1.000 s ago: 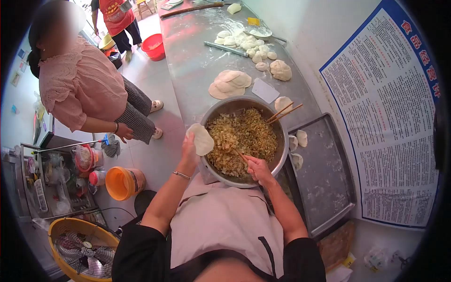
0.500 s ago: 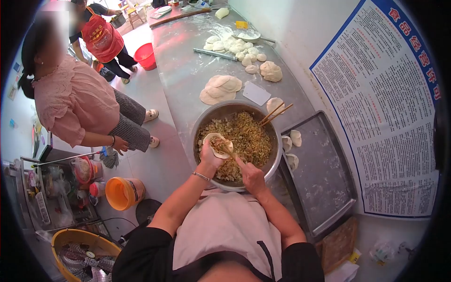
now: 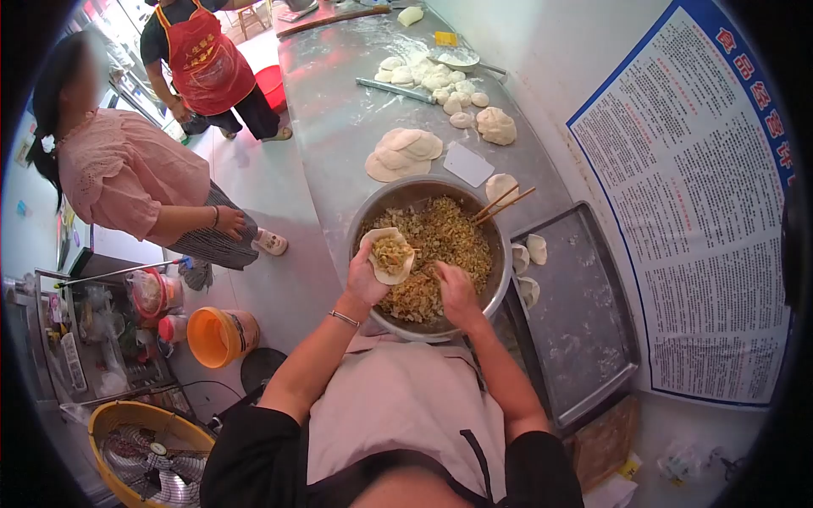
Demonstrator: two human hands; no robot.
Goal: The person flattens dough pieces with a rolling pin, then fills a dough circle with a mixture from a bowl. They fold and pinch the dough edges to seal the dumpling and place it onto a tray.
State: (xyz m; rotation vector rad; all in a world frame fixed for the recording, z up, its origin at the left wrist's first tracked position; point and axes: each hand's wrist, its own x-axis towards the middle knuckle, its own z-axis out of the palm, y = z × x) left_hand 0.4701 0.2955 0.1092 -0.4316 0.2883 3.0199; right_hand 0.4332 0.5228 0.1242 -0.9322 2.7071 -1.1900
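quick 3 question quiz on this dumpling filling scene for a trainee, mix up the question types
1. True or false: the dough wrapper cupped in the left hand already has filling on it.
2. Where do the spare chopsticks rest?
A on the floor
B against the rim of the metal bowl
C in the orange bucket
3. How many folded dumplings lie on the metal tray beside the bowl?

Key: 1 true; 2 B; 3 three.
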